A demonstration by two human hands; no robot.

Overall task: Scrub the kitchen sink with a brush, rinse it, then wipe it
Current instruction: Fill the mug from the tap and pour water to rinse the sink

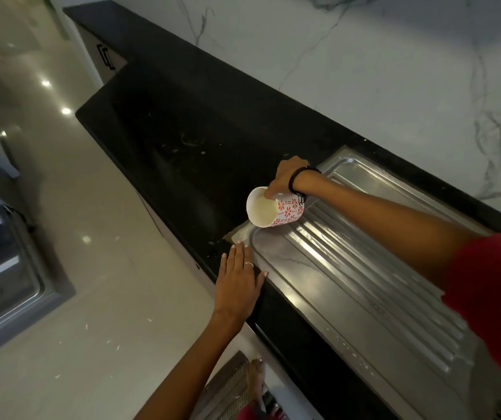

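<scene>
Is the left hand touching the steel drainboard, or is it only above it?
Touching. The head view shows the left hand lying flat, fingers straight, with fingertips resting on the drainboard rim at its corner.

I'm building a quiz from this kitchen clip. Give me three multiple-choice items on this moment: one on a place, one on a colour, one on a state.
1. Where does the left hand rest?
A. on the draining board's corner
B. inside the cup
C. on the wall

2. The cup's flower pattern is
A. blue
B. red
C. green

3. The cup is
A. upright
B. tipped sideways
C. upside down on the board

Key: 1 A, flat fingers lie on the steel draining board edge. 2 B, red flowers on white. 3 B, the right hand holds it with its mouth facing sideways.
</scene>
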